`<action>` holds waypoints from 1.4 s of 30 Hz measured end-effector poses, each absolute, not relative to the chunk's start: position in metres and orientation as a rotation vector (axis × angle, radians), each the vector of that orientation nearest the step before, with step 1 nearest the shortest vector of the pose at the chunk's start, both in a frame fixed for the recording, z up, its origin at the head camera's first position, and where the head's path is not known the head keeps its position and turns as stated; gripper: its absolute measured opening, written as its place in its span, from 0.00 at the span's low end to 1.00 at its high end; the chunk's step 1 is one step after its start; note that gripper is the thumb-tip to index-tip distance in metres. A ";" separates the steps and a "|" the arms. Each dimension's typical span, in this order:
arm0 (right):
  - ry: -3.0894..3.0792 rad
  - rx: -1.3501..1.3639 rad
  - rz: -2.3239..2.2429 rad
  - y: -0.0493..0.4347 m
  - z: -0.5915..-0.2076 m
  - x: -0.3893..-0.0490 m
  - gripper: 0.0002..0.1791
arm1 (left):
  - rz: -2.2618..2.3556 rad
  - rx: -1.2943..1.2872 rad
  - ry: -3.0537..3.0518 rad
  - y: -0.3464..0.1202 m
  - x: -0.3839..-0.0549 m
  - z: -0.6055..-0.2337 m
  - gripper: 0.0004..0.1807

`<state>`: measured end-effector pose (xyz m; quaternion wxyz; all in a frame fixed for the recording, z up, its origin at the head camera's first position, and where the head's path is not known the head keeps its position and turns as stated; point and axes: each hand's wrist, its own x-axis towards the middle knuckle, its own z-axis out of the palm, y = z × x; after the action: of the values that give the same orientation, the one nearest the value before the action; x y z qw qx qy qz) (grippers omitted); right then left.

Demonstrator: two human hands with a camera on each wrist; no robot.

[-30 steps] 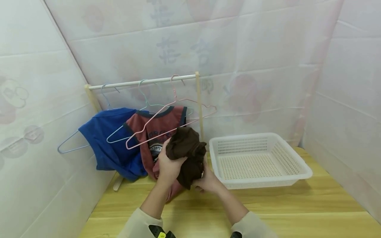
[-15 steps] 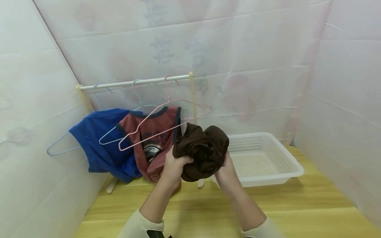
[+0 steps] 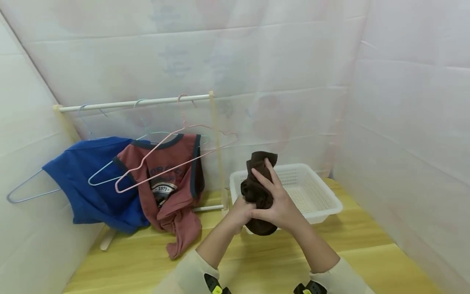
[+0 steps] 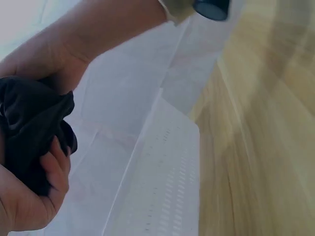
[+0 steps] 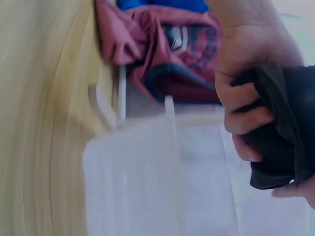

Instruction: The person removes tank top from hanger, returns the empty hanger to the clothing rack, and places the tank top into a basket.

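Note:
A bunched dark brown garment (image 3: 258, 192) is held between both hands, in front of the white basket's near left part in the head view. My left hand (image 3: 240, 212) grips it low on its left side; in the right wrist view the left hand's fingers (image 5: 246, 115) curl into the folds. My right hand (image 3: 280, 202) spreads its fingers over the garment's right side, thumb across the front towards the left hand. Looking dark in the left wrist view, the bundled garment (image 4: 29, 128) sits between the two hands. Its full shape is hidden by the folds.
A white perforated basket (image 3: 323, 210) stands on the wooden table (image 3: 352, 253). On the left, a rack (image 3: 147, 102) carries a blue garment (image 3: 99, 171), a red sleeveless top (image 3: 165, 159) and a bare pink hanger (image 3: 154, 179). Patterned sheets wall the sides and back.
The head view has swung right. Both hands have carried the brown garment from in front of the red top to before the basket, and the bundle has turned, now looking narrower.

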<state>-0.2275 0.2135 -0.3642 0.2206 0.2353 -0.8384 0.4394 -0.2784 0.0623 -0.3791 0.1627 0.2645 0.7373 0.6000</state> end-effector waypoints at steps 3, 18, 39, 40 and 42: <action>-2.365 0.632 1.182 0.220 -0.365 -0.238 0.49 | 1.529 1.013 2.283 0.066 -0.284 -0.385 0.22; -2.131 0.284 0.952 0.258 -0.383 -0.302 0.23 | 1.203 1.035 2.775 0.076 -0.296 -0.428 0.34; -3.131 -0.052 0.542 0.346 -0.461 -0.349 0.35 | -0.025 1.312 3.017 0.111 -0.289 -0.452 0.32; -3.137 -0.059 0.589 0.347 -0.462 -0.351 0.33 | -0.007 1.301 3.012 0.112 -0.289 -0.451 0.32; -3.127 -0.067 0.669 0.349 -0.462 -0.353 0.30 | 0.028 1.274 3.013 0.113 -0.290 -0.450 0.31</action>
<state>-0.3531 0.3489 -0.4623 -0.0283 -0.0210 -0.9773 0.2090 -0.2899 0.1129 -0.4499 -0.0649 0.3886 0.9191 0.0084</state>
